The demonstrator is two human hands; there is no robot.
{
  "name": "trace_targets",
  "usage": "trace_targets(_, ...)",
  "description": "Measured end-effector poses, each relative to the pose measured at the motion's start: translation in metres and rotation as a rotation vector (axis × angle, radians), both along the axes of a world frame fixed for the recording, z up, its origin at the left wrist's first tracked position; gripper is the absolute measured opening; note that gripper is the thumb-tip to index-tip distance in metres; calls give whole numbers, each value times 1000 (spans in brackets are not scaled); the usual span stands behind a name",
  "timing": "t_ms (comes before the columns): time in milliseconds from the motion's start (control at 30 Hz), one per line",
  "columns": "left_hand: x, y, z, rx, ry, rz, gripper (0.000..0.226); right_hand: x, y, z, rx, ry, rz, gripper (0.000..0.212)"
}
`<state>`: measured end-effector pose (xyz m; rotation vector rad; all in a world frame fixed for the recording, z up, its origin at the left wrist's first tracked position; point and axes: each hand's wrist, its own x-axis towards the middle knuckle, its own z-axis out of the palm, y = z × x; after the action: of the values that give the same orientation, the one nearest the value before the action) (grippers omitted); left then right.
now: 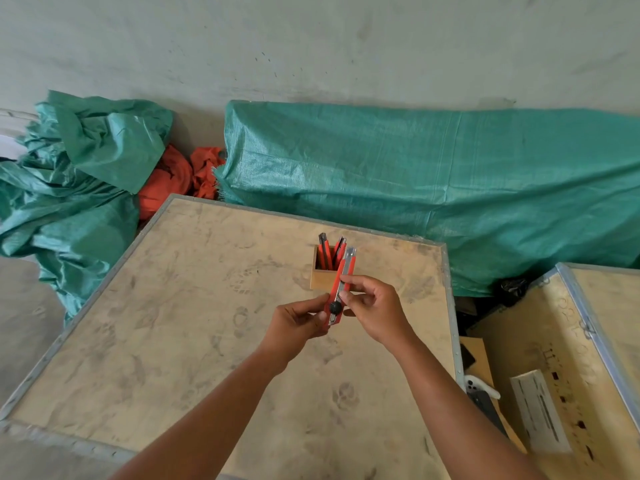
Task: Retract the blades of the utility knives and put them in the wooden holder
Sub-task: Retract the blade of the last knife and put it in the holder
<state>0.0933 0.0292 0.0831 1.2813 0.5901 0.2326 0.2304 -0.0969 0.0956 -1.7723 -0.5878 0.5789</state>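
Note:
A red utility knife [341, 285] with a black knob is held in the air by both hands, its metal tip pointing up and away over the wooden holder [320, 280]. My left hand [299, 323] grips its lower end. My right hand [375, 311] pinches the body from the right, thumb near the slider. The small square holder stands on the plywood crate top [194, 341] just behind the hands, with two red and black knives [329, 252] standing in it.
Green tarpaulins [433, 181] and an orange cloth [169, 181] lie behind the crate against the wall. A second crate [568, 348] stands to the right, with a gap holding dark items and a white object [481, 386].

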Motion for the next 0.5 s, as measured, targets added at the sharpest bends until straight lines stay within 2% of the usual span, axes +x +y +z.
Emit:
trace_targets(200, 40, 37, 8, 222, 98, -94, 31, 45, 30, 5, -9, -9, -58, 28)
trace_targets(267, 55, 50, 13, 219, 129, -113, 32, 60, 43, 8, -1, -37, -92, 26)
trace_targets(433, 90, 75, 12, 224, 158, -39, 34, 89, 72, 2, -19, -93, -181, 22)
trace_targets(500, 100, 80, 4, 316, 209, -10, 46, 94, 82, -10, -51, -166, -214, 22)
